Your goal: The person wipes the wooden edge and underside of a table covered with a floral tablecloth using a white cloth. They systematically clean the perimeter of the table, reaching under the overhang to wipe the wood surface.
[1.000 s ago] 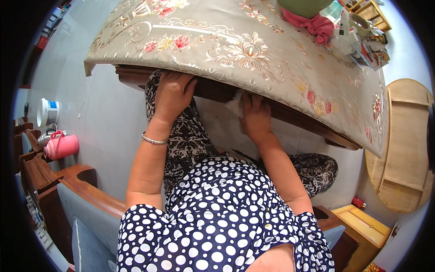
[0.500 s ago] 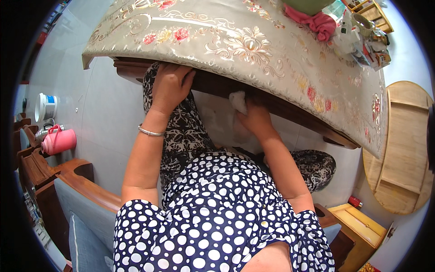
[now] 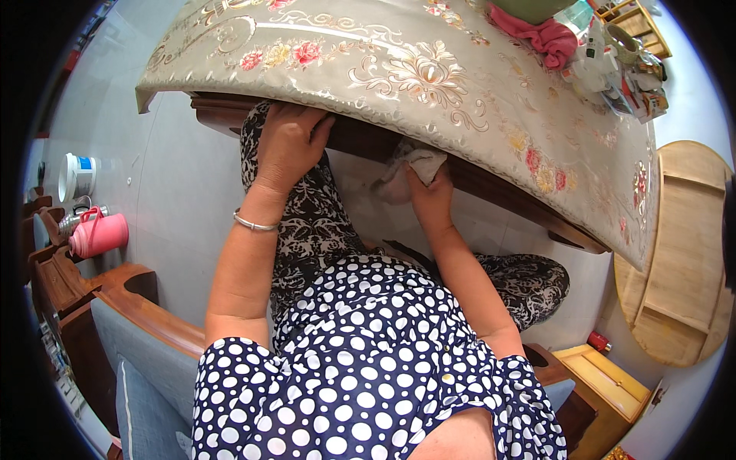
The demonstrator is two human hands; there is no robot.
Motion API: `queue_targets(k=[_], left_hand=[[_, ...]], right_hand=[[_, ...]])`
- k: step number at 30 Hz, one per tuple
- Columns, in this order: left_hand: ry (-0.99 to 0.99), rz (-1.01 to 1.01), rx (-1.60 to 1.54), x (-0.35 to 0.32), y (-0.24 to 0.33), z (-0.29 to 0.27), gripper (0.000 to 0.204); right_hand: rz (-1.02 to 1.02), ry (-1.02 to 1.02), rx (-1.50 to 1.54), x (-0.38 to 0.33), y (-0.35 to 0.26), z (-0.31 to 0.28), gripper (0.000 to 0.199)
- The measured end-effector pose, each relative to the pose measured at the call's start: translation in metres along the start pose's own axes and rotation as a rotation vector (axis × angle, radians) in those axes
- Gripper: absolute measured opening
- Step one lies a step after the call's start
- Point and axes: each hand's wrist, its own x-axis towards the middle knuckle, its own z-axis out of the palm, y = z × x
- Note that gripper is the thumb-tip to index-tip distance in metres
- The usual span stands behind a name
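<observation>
A dark wooden table (image 3: 491, 180) stands in front of me under a grey tablecloth (image 3: 368, 69) with gold and pink flowers. My left hand (image 3: 287, 142) rests on the table's front edge under the cloth's hem, fingers curled over the wood. My right hand (image 3: 429, 195) presses a crumpled white cloth (image 3: 406, 169) against the underside of the table's edge. A silver bangle (image 3: 253, 224) circles my left wrist. My knees in patterned trousers sit under the table.
A pink cloth (image 3: 544, 34) and several small items lie at the table's far right. A round wooden board (image 3: 682, 253) leans at right, a small yellow stool (image 3: 606, 379) below it. A pink flask (image 3: 100, 234) and white tub (image 3: 77, 176) stand at left.
My right hand has drawn back from under the hem, bringing the white cloth into view along the table edge. My left hand has stayed on the edge.
</observation>
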Motion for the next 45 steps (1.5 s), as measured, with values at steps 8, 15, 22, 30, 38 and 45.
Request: queue_targets(k=[8,15,22,30,38,45], left_hand=[[-0.007,-0.001,0.019,-0.001,-0.002,0.002,0.015],[-0.024,0.001,0.036,0.001,0.001,-0.001,0.015],[-0.092,-0.037,0.039,-0.001,-0.002,0.002,0.016],[-0.094,-0.045,0.050,0.000,0.002,-0.001,0.019],[-0.109,-0.027,0.101,0.007,0.000,0.005,0.019],[-0.134,-0.019,0.137,0.005,0.000,0.003,0.019]], right_hand=[[-0.057,-0.237,-0.609,0.000,-0.011,-0.002,0.053],[0.147,-0.444,-0.583,0.017,-0.021,-0.019,0.056],[-0.073,-0.082,-0.142,-0.004,-0.024,-0.029,0.044],[-0.352,-0.107,-0.680,0.019,-0.024,-0.036,0.043],[-0.338,-0.224,-0.916,0.021,-0.010,-0.025,0.055],[-0.408,-0.526,-0.900,0.014,-0.015,-0.011,0.043]])
